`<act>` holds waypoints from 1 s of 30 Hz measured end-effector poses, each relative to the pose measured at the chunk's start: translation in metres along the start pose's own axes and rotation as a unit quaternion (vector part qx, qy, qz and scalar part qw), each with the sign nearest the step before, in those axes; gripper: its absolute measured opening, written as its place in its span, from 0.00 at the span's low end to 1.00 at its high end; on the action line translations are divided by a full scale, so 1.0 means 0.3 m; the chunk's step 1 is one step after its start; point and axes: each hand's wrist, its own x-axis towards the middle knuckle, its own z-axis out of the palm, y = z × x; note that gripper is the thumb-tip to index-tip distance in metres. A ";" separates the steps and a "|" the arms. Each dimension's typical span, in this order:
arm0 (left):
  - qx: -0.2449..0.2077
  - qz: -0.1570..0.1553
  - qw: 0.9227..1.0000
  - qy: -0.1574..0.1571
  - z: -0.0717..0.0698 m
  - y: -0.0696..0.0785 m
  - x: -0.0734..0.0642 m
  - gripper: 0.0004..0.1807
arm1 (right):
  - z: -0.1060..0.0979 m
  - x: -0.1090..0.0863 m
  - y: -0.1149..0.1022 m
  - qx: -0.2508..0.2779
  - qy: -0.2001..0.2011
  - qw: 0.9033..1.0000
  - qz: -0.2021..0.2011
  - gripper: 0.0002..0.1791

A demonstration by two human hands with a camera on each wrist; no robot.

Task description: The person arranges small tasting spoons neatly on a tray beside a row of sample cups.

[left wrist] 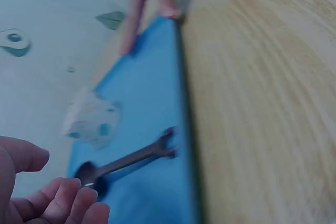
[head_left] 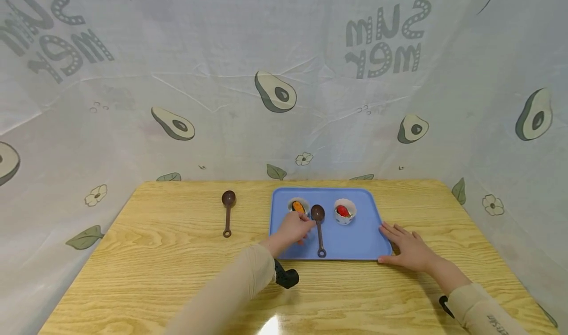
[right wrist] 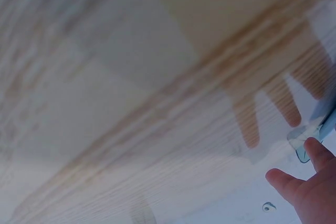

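On a wood-grain surface [head_left: 177, 271], a right hand [head_left: 410, 250] spreads against the edge of a blue tray [head_left: 355, 241]; the left hand [head_left: 294, 228], thumb and fingers parted, is beside a brown spoon [head_left: 320, 232] lying there between two cups [head_left: 343, 219].

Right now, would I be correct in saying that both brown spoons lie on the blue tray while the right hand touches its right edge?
Not quite: only one brown spoon is on the blue tray; the other spoon lies on the table, left of the tray, as the head view shows.
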 end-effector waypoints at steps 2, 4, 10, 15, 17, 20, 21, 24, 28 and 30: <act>0.000 0.001 1.000 0.007 -0.041 0.009 -0.003 0.09 | -0.004 0.001 -0.003 -0.001 -0.002 1.000 -0.001 0.50; 0.003 0.000 1.000 0.013 -0.086 0.013 -0.004 0.11 | -0.007 0.002 -0.005 0.000 -0.003 1.000 0.000 0.50; 0.027 -0.018 0.999 0.031 -0.224 -0.015 -0.002 0.14 | -0.012 -0.001 -0.019 0.001 -0.004 1.000 0.001 0.50; 0.011 -0.032 0.998 0.058 -0.330 -0.059 -0.002 0.17 | -0.015 -0.004 -0.025 -0.003 -0.006 1.000 0.002 0.50; -0.004 -0.036 0.997 0.068 -0.368 -0.078 -0.004 0.19 | -0.015 -0.006 -0.024 -0.003 -0.006 1.000 0.002 0.50; -0.021 -0.043 0.995 0.085 -0.423 -0.106 -0.011 0.21 | -0.014 -0.006 -0.022 -0.004 -0.006 1.000 0.001 0.50; -0.030 -0.046 0.994 0.090 -0.438 -0.114 -0.013 0.22 | -0.014 -0.006 -0.021 -0.005 -0.007 1.000 0.002 0.50; -0.054 -0.058 0.991 0.106 -0.479 -0.140 -0.021 0.22 | -0.015 -0.005 -0.020 -0.006 -0.010 1.000 0.002 0.50; -0.086 -0.078 0.984 0.137 -0.515 -0.174 -0.025 0.18 | -0.016 -0.004 -0.020 -0.003 -0.014 1.000 0.003 0.50; -0.095 -0.087 0.980 0.151 -0.525 -0.192 -0.025 0.18 | -0.017 -0.005 -0.022 -0.003 -0.013 1.000 0.002 0.50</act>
